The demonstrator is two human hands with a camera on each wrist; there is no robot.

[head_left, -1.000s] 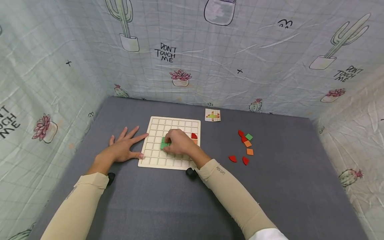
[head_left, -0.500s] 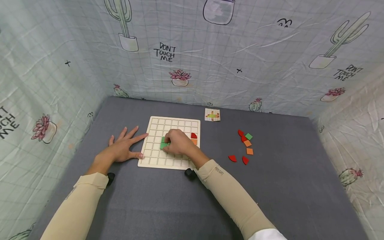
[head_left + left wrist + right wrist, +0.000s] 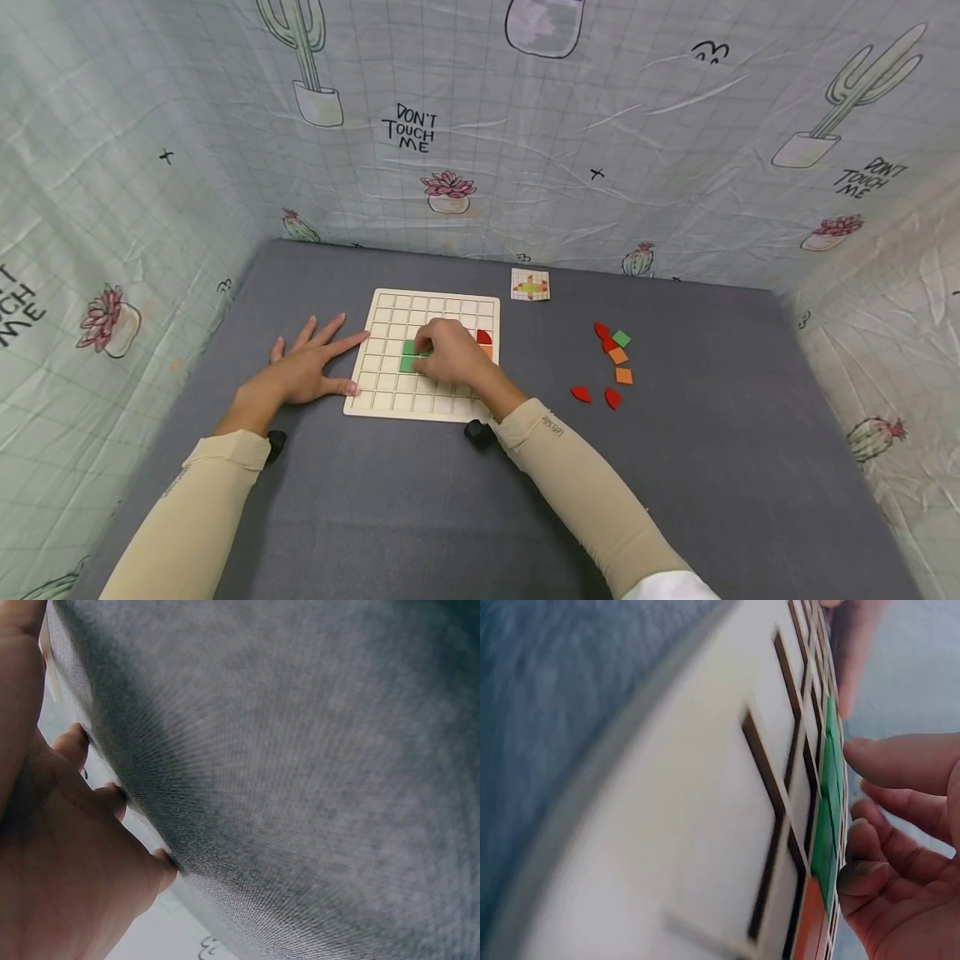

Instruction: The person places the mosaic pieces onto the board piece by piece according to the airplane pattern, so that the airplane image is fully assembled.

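The right hand [image 3: 450, 357] lies on the board [image 3: 390, 392], a pale wooden square cut into small boxes. Its fingers are bent, and the tips sit on the green tiles [image 3: 408, 357] in the middle of the board. In the right wrist view the fingertips [image 3: 870, 761] are right at the edge of the green tiles [image 3: 826, 825], touching them or just above; the view is too close and slanted to tell if the grip is clamped on a tile or only pressing on it. The green tiles stick out just left of the fingers. An orange tile [image 3: 810, 922] lies next to the green ones in that view.

The left hand [image 3: 303, 375] lies flat on the grey counter [image 3: 420, 508], fingers spread and straight, holding nothing. Its first finger and thumb touch the left edge of the board. In the left wrist view the fingers [image 3: 75, 742] press on the grey cloth.

A red tile [image 3: 484, 337] sits in a box near the right edge of the board, just past the right hand. More loose tiles [image 3: 615, 362], red, orange and green, lie on the counter well to the right. A small picture card [image 3: 530, 285] lies beyond the board, near the back wall
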